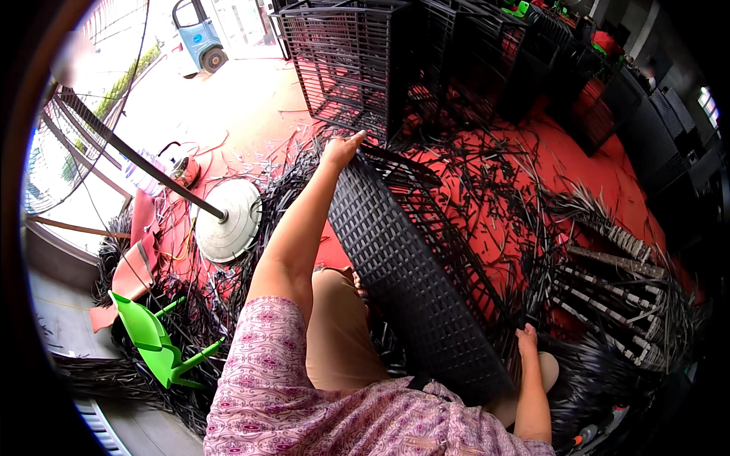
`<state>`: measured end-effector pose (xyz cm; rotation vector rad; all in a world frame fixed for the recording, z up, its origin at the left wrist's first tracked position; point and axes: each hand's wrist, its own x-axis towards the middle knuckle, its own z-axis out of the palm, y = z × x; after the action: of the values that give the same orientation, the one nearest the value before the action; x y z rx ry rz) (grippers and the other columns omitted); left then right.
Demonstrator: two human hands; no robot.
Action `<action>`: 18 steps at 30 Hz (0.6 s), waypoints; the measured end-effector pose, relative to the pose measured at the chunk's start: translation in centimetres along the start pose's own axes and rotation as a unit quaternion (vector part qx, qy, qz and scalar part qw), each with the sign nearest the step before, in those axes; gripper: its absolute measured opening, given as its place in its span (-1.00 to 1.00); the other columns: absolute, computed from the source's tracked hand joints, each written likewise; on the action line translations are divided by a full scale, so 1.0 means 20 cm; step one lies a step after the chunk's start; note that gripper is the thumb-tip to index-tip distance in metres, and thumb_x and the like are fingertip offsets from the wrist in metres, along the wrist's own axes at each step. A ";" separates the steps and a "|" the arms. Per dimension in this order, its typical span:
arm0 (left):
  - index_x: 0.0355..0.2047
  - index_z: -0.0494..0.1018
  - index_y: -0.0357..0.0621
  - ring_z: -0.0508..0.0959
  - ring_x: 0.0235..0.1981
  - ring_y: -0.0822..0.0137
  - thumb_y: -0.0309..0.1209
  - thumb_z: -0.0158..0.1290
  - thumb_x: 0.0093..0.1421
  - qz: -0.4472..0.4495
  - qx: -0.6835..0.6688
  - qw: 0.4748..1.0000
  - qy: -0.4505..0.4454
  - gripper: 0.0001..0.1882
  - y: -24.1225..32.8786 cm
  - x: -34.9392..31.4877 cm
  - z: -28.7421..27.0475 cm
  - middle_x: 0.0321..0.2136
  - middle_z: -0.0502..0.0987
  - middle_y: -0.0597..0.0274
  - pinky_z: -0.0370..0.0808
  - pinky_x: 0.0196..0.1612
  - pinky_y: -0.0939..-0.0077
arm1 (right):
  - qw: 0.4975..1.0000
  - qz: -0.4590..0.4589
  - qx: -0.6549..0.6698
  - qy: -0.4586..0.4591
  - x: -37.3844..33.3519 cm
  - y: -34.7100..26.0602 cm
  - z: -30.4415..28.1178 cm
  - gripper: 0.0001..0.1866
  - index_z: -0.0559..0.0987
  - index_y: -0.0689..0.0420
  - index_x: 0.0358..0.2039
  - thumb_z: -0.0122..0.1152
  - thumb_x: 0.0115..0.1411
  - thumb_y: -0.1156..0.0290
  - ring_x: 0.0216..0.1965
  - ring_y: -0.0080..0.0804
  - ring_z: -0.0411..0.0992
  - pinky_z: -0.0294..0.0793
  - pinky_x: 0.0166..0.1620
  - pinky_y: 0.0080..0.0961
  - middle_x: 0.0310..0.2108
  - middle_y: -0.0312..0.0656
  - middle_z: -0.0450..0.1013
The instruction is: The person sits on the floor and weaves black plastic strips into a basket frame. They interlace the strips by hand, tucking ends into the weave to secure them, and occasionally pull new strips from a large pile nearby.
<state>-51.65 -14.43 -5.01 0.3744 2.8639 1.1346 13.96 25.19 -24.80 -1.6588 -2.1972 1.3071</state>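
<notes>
A black woven wicker furniture frame [411, 258] leans at a slant before my knees. One broad face is covered in flat strips, while bare bars show on its right side. My left hand [344, 150] is closed on its far upper corner, arm stretched out. At the near right end, my right hand [526, 342] is closed on the frame's edge; some of its fingers are hidden. Loose black strips lie around the frame and against its lower edge.
Tall black slatted frames [346, 68] stand ahead. A fan's round white base [228, 220] and a green plastic chair [152, 338] are on the left. Bundled strips [623, 296] lie at right on the red floor [479, 197]. A blue vehicle [199, 42] is outside.
</notes>
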 end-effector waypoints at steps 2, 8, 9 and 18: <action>-0.32 0.61 -0.38 0.60 -0.06 -0.10 0.29 0.12 0.03 -0.043 -0.062 0.997 -0.016 -0.21 -0.04 0.06 0.05 -0.23 0.59 -0.33 0.47 0.03 0.18 | 0.993 -0.040 -0.110 0.025 -0.06 -0.12 -0.02 -0.33 0.31 0.34 0.21 0.26 0.07 0.48 0.16 -0.07 0.34 0.30 0.21 -0.33 0.17 0.12 0.32; -0.31 0.61 -0.32 0.64 -0.18 -0.01 -0.06 0.17 0.01 -0.085 0.013 0.996 0.005 -0.51 -0.19 0.10 0.12 -0.32 0.63 -0.18 0.51 -0.08 0.25 | 0.980 -0.197 0.003 -0.012 -0.87 -1.12 -0.06 -0.45 0.44 0.19 0.10 0.30 0.06 0.35 0.01 -0.06 0.44 0.41 0.10 -0.27 0.01 0.00 0.43; -0.32 0.60 -0.34 0.63 -0.25 0.07 -0.08 0.19 0.02 -0.048 -0.034 0.998 -0.011 -0.52 -0.33 0.08 0.10 -0.37 0.63 -0.12 0.51 -0.13 0.29 | 0.948 -0.308 -0.052 -0.052 -0.99 -1.21 -0.04 -0.48 0.47 0.17 0.06 0.31 0.07 0.34 0.02 -0.05 0.43 0.41 0.10 -0.25 0.00 -0.01 0.45; -0.15 0.61 -0.25 0.51 -0.29 0.46 -0.12 0.17 0.18 -0.002 -0.370 0.927 -0.058 -0.58 -0.33 -0.13 0.05 -0.28 0.61 0.32 0.36 -0.20 0.58 | 0.880 -0.431 -0.190 -0.062 -1.08 -1.27 0.10 -0.39 0.51 0.04 0.01 0.47 -0.07 0.15 -0.25 -0.08 0.47 0.42 -0.09 -0.20 -0.27 -0.12 0.57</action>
<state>-50.43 -19.01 -10.29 0.3636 2.1056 1.9712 2.72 5.12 -0.47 -0.4486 -2.8516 0.7606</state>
